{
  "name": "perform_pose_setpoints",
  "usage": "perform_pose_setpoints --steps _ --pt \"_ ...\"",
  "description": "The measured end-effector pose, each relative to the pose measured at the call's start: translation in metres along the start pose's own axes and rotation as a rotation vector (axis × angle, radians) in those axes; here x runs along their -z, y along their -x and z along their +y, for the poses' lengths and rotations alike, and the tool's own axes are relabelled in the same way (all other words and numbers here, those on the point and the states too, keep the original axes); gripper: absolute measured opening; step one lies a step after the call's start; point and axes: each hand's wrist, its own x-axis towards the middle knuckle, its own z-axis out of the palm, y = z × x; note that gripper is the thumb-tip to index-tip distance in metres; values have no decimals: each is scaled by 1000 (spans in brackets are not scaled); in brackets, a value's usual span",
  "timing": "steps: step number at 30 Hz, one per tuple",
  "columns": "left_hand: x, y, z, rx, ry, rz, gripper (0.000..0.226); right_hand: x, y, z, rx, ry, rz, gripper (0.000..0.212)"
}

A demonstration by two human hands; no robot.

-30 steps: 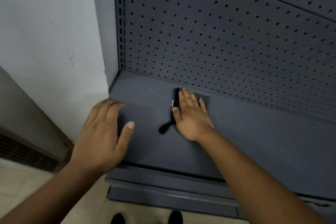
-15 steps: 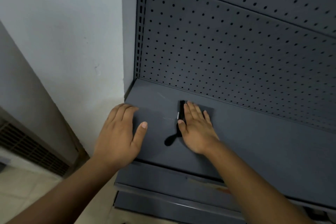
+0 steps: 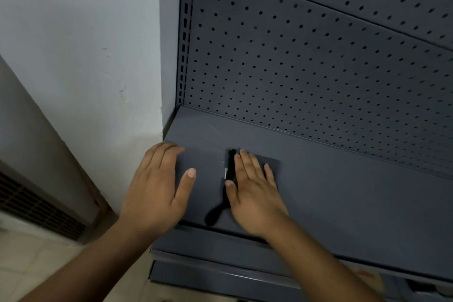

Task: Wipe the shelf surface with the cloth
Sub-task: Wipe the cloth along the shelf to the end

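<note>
The dark grey metal shelf (image 3: 343,193) runs across the lower half of the view. A dark grey cloth (image 3: 272,163) with a black edge strip and a black hanging loop lies flat on it near the left end. My right hand (image 3: 252,191) presses palm-down on the cloth, fingers stretched toward the back panel and thumb against the black strip. My left hand (image 3: 157,186) rests flat on the shelf's front left corner, fingers spread, holding nothing. The two hands are a short gap apart.
A grey perforated back panel (image 3: 306,61) rises behind the shelf, with a slotted upright (image 3: 184,32) at its left. A white wall (image 3: 81,44) borders the shelf on the left. A lower shelf edge (image 3: 220,267) juts out below, above a tiled floor (image 3: 29,265).
My right hand has slid the cloth a little toward the shelf's front and left. My left hand stays on the front left corner. The view has shifted.
</note>
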Motion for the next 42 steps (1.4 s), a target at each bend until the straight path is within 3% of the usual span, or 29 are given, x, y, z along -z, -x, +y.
perform_pose_setpoints --steps 12,17,28,35,42 --pt "4 -2 2 9 -12 -3 64 16 -109 0 -70 35 1 67" --pt "6 -1 1 4 61 24 63 20 -98 -6 -63 49 -16 66" --pt "3 1 -4 48 187 54 65 -11 32 -48 69 -4 -3 68" --pt "1 0 -6 55 233 60 64 -10 20 -50 60 -27 -14 67" --pt "3 -1 -5 94 273 90 63 1 -52 -46 -7 -24 -16 66"
